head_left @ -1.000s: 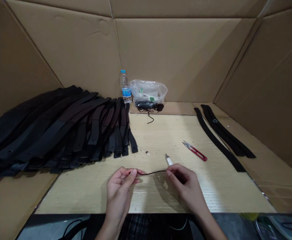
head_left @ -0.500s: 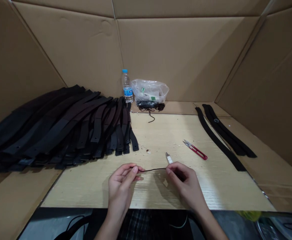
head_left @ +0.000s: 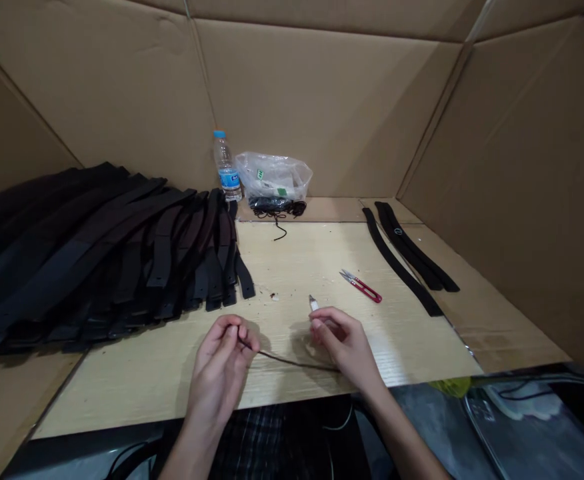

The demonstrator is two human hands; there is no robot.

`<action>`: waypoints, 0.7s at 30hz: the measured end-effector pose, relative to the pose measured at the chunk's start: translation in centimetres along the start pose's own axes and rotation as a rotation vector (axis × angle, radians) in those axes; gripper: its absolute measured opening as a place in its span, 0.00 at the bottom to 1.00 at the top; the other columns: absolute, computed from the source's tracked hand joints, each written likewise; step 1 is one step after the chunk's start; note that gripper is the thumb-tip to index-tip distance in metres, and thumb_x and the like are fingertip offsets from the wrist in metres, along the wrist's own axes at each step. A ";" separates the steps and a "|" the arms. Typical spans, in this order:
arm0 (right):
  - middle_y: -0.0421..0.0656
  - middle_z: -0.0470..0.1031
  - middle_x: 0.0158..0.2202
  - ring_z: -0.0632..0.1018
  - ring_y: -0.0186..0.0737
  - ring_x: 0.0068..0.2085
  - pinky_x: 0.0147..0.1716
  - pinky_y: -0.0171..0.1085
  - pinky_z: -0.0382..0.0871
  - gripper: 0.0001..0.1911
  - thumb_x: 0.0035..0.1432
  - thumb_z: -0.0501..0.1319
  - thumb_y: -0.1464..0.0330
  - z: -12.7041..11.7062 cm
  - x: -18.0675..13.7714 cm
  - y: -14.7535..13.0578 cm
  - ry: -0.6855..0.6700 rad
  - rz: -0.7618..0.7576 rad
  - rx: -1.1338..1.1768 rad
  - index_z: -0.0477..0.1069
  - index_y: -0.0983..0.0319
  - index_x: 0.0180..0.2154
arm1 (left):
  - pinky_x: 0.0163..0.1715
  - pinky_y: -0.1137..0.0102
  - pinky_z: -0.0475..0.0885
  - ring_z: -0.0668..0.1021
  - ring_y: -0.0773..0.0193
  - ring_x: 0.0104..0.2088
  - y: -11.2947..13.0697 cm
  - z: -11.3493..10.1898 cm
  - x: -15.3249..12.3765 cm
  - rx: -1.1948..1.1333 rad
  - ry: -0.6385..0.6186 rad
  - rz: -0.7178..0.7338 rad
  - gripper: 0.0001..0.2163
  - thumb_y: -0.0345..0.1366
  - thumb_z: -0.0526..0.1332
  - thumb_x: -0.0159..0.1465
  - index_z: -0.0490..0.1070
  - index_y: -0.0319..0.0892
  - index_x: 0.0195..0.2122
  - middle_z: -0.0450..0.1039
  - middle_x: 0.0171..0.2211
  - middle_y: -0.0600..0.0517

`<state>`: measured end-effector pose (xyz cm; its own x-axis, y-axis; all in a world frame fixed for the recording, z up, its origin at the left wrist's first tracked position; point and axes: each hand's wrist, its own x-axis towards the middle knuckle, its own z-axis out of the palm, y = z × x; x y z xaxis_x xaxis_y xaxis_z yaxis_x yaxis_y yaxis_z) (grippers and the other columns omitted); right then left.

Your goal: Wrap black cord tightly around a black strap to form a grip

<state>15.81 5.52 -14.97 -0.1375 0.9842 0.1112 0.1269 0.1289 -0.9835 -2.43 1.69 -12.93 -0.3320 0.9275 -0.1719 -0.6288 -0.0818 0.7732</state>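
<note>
My left hand (head_left: 222,350) pinches one end of a thin dark cord (head_left: 287,361) between thumb and fingers, above the table's front. The cord slants down to the right and disappears under my right hand (head_left: 342,343); its far end is hidden. My right fingers are closed on a slim white tool with a pointed metal tip (head_left: 313,304), which points away from me; most of its body is covered by the hand. Red-handled thread snips (head_left: 362,287) lie just beyond my right hand, blades apart.
Many black straps (head_left: 137,247) are heaped at left. Several more black strips (head_left: 405,267) lie at right. A water bottle (head_left: 229,170) and a clear plastic bag (head_left: 275,177) with dark cord (head_left: 279,212) stand at the back. Cardboard walls (head_left: 322,100) enclose the table.
My right hand has let go of the cord's right end and closed on the white tool. The cord now hangs lower to the right. The view has turned to the right.
</note>
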 end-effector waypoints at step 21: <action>0.46 0.76 0.33 0.75 0.43 0.33 0.35 0.39 0.66 0.10 0.52 0.54 0.73 -4.2 0.2 0.7 0.212 -0.131 -0.838 0.71 0.62 0.36 | 0.35 0.79 0.74 0.78 0.65 0.37 4.3 -2.0 -1.8 0.664 0.316 0.338 0.17 0.44 0.71 0.50 0.80 0.46 0.40 0.78 0.34 0.52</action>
<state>20.01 6.35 -15.06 -0.0266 0.9462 0.3224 0.8148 0.2073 -0.5414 -5.92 -1.07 -10.49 -0.6748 0.7364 0.0487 0.0573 -0.0135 0.9983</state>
